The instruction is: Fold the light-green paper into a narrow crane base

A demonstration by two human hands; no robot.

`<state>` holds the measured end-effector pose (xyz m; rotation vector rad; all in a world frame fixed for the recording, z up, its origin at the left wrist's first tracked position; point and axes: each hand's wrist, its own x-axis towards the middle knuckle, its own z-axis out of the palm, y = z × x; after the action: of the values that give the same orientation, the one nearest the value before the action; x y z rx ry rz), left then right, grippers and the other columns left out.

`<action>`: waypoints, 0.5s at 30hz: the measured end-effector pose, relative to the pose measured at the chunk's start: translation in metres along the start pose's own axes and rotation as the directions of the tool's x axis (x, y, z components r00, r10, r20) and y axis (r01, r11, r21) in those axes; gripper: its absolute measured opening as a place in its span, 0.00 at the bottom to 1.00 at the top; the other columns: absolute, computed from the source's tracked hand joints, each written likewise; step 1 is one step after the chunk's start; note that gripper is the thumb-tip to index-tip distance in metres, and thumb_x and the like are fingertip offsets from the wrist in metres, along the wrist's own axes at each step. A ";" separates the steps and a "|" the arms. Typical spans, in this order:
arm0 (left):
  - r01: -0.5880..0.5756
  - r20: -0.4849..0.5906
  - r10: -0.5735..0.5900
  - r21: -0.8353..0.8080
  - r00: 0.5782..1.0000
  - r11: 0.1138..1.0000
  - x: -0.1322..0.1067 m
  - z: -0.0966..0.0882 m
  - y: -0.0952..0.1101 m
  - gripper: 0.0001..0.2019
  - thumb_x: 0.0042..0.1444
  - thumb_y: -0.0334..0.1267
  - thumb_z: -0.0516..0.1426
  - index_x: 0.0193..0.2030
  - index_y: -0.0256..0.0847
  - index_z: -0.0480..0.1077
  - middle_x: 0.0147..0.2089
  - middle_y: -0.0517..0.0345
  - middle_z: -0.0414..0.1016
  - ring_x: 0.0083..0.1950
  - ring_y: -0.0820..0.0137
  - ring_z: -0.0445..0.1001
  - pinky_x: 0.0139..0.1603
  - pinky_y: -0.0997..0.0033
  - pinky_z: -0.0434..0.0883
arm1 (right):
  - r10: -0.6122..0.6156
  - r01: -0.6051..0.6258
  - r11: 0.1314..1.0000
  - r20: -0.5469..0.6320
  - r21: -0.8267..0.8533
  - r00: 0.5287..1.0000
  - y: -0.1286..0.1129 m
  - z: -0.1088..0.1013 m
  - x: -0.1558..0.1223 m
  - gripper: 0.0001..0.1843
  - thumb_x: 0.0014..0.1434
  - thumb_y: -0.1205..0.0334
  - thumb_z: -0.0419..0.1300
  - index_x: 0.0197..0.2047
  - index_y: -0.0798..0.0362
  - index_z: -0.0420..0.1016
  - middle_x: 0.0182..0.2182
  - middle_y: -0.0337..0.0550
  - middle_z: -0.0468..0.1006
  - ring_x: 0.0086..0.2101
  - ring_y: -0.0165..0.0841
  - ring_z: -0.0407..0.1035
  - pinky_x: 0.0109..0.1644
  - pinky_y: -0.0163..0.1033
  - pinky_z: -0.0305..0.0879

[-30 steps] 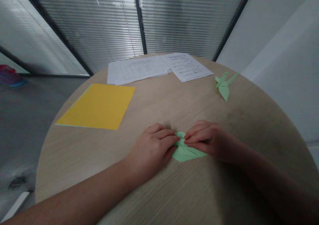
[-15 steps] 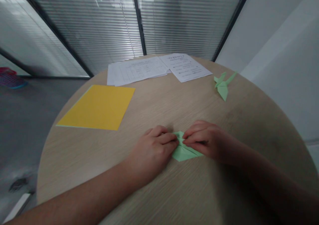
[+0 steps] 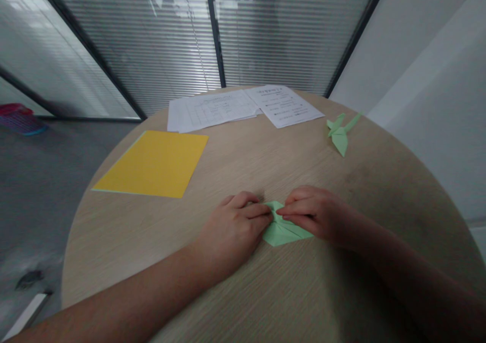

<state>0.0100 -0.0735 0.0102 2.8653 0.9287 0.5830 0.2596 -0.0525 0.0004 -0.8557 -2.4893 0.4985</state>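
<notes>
A folded piece of light green paper (image 3: 281, 234) lies on the round wooden table (image 3: 235, 166) between my hands. My left hand (image 3: 243, 226) is closed on its left end, with the fingertips pressed together on the paper. From the right, my right hand (image 3: 313, 212) reaches over the paper with its fingers bunched, the tips at the upper middle near a crease. Part of the paper's right side is hidden under that hand. Farther back on the right rests a green origami crane (image 3: 339, 136), touched by neither hand.
Yellow square paper (image 3: 152, 166) lies at the left of the table, a pale edge showing beneath it. Printed white sheets (image 3: 220, 109) overlap at the far edge. Blinds (image 3: 152, 54) stand behind. On the floor at left is a red and blue basket (image 3: 21, 120).
My right fingertips have shifted slightly on the green paper, and a bit more of its right tip shows. The whole view has moved a little; my left hand stays in place.
</notes>
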 end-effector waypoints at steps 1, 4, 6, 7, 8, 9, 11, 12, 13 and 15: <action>0.003 -0.002 -0.003 0.015 1.000 1.000 0.000 0.000 0.001 0.07 0.68 0.33 0.60 0.49 0.40 0.80 0.50 0.56 0.84 0.51 0.59 0.75 0.51 0.58 0.76 | 0.006 -0.006 1.000 0.014 -0.029 1.000 -0.001 0.000 0.000 0.12 0.71 0.65 0.59 0.42 0.52 0.86 0.34 0.45 0.82 0.35 0.35 0.74 0.40 0.39 0.66; 0.014 -0.018 -0.013 0.078 1.000 0.997 -0.002 -0.001 0.003 0.07 0.69 0.34 0.59 0.49 0.40 0.80 0.52 0.53 0.83 0.53 0.58 0.74 0.52 0.57 0.76 | 0.020 -0.014 0.992 0.054 -0.124 0.998 -0.007 0.000 0.000 0.13 0.71 0.65 0.58 0.39 0.53 0.85 0.32 0.44 0.80 0.33 0.34 0.71 0.39 0.40 0.62; 0.037 -0.035 -0.034 0.115 0.999 0.993 -0.003 -0.001 0.004 0.07 0.68 0.35 0.60 0.47 0.40 0.80 0.52 0.52 0.83 0.52 0.58 0.75 0.50 0.56 0.76 | 0.016 -0.004 0.987 0.069 -0.161 0.997 -0.010 -0.001 0.000 0.13 0.71 0.66 0.58 0.37 0.53 0.84 0.31 0.44 0.79 0.33 0.34 0.70 0.38 0.40 0.61; 0.056 -0.044 -0.050 0.128 0.998 0.990 -0.003 -0.001 0.004 0.07 0.68 0.36 0.60 0.47 0.40 0.80 0.51 0.52 0.83 0.51 0.57 0.75 0.49 0.56 0.76 | 0.014 -0.001 0.985 0.073 -0.172 0.997 -0.012 -0.002 0.000 0.13 0.70 0.66 0.58 0.37 0.53 0.84 0.31 0.44 0.78 0.33 0.35 0.70 0.39 0.40 0.60; 0.075 -0.049 -0.069 0.139 0.996 0.987 -0.004 -0.001 0.005 0.07 0.68 0.36 0.61 0.46 0.40 0.80 0.51 0.53 0.83 0.50 0.56 0.75 0.48 0.56 0.76 | 0.017 -0.003 0.984 0.076 -0.181 0.997 -0.013 -0.002 0.001 0.13 0.70 0.66 0.58 0.36 0.53 0.84 0.31 0.44 0.78 0.34 0.35 0.70 0.39 0.40 0.60; 0.094 -0.051 -0.087 0.149 0.995 0.984 -0.004 -0.002 0.005 0.07 0.67 0.37 0.61 0.46 0.40 0.80 0.50 0.53 0.83 0.50 0.56 0.75 0.47 0.55 0.76 | 0.022 -0.006 0.983 0.080 -0.186 0.997 -0.013 -0.003 0.001 0.13 0.70 0.67 0.59 0.36 0.53 0.83 0.32 0.44 0.78 0.34 0.35 0.70 0.39 0.41 0.60; 0.122 -0.040 -0.117 0.179 0.992 0.976 -0.005 -0.003 0.006 0.07 0.67 0.38 0.61 0.46 0.40 0.80 0.50 0.52 0.83 0.50 0.54 0.75 0.45 0.54 0.76 | 0.040 -0.022 0.982 0.095 -0.190 0.995 -0.014 -0.004 0.001 0.12 0.69 0.67 0.60 0.36 0.53 0.84 0.32 0.44 0.79 0.34 0.35 0.70 0.39 0.40 0.60; 0.135 -0.032 -0.131 0.199 0.991 0.971 -0.005 -0.005 0.007 0.07 0.66 0.39 0.62 0.46 0.40 0.80 0.50 0.52 0.83 0.50 0.53 0.75 0.43 0.53 0.76 | 0.047 -0.028 0.982 0.098 -0.189 0.994 -0.013 -0.005 0.002 0.11 0.69 0.67 0.61 0.37 0.53 0.84 0.32 0.44 0.79 0.34 0.35 0.70 0.39 0.40 0.60; 0.148 -0.028 -0.145 0.223 0.989 0.964 -0.004 -0.006 0.008 0.08 0.65 0.40 0.63 0.45 0.40 0.80 0.49 0.51 0.83 0.49 0.53 0.75 0.42 0.53 0.76 | 0.052 -0.032 0.982 0.101 -0.187 0.993 -0.013 -0.005 0.002 0.10 0.69 0.67 0.61 0.38 0.53 0.84 0.32 0.44 0.79 0.34 0.35 0.70 0.39 0.40 0.59; 0.176 -0.027 -0.175 0.278 0.984 0.944 -0.004 -0.008 0.010 0.09 0.63 0.42 0.64 0.44 0.38 0.80 0.48 0.48 0.82 0.48 0.51 0.75 0.40 0.52 0.75 | 0.055 -0.036 0.983 0.101 -0.180 0.993 -0.012 -0.004 0.001 0.09 0.68 0.67 0.62 0.39 0.53 0.85 0.33 0.44 0.79 0.34 0.35 0.70 0.38 0.40 0.59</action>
<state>0.0092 -0.0841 0.0181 2.9731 1.3511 0.4712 0.2554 -0.0600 0.0100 -0.9794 -2.6473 0.3477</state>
